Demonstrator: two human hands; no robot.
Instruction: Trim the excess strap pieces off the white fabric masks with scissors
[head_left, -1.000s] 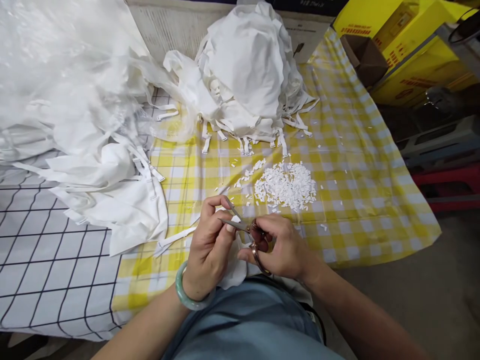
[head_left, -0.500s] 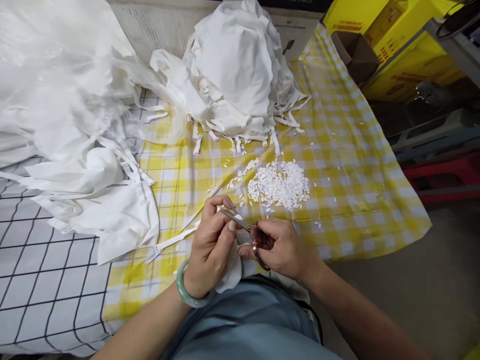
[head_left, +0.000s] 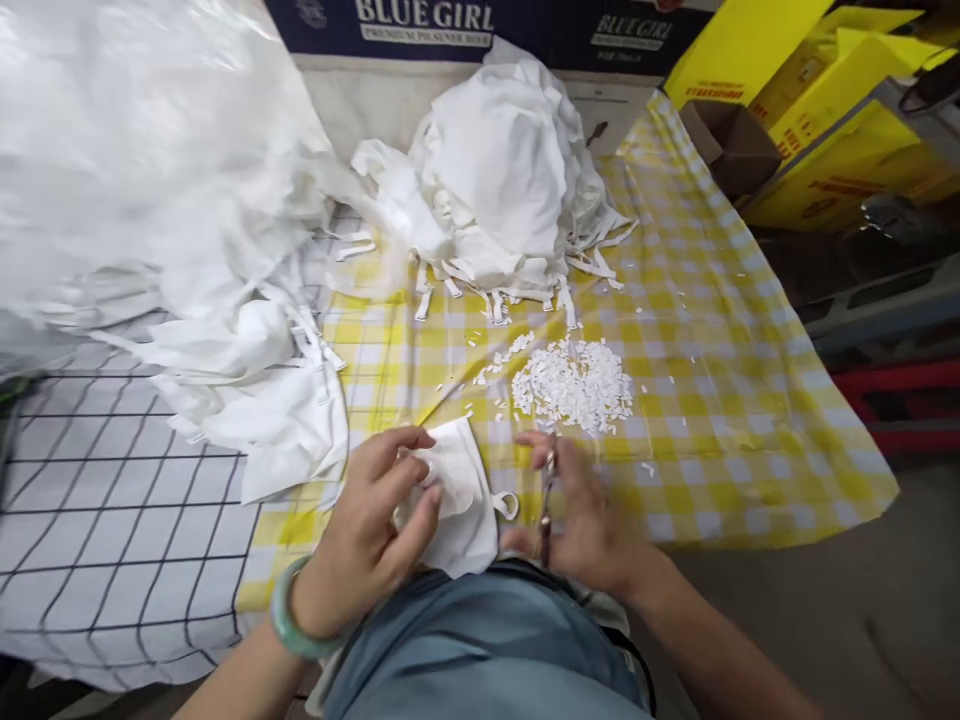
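A white fabric piece (head_left: pixel 461 500) with a small looped strap lies at the table's near edge. Over its left side is my left hand (head_left: pixel 390 500), fingers curled and apart; whether they touch the cloth is hard to tell. My right hand (head_left: pixel 581 510), slightly blurred, holds the scissors (head_left: pixel 548 500) by the handles, to the right of the fabric. Just beyond the hands lies a heap of small white clippings (head_left: pixel 574 385). Behind it sits a large pile of white fabric pieces (head_left: pixel 499 170) with straps hanging from its edge.
More white fabric (head_left: pixel 255 390) and a clear plastic bag (head_left: pixel 135 150) cover the left. A yellow checked cloth (head_left: pixel 712 400) covers the table. Behind stand a dark printed box (head_left: pixel 540 50), a small brown box (head_left: pixel 727 145) and yellow boxes.
My hands have moved apart, and the scissors have come away from my left fingers. The white fabric now lies in fuller view between my hands. The camera view has shifted.
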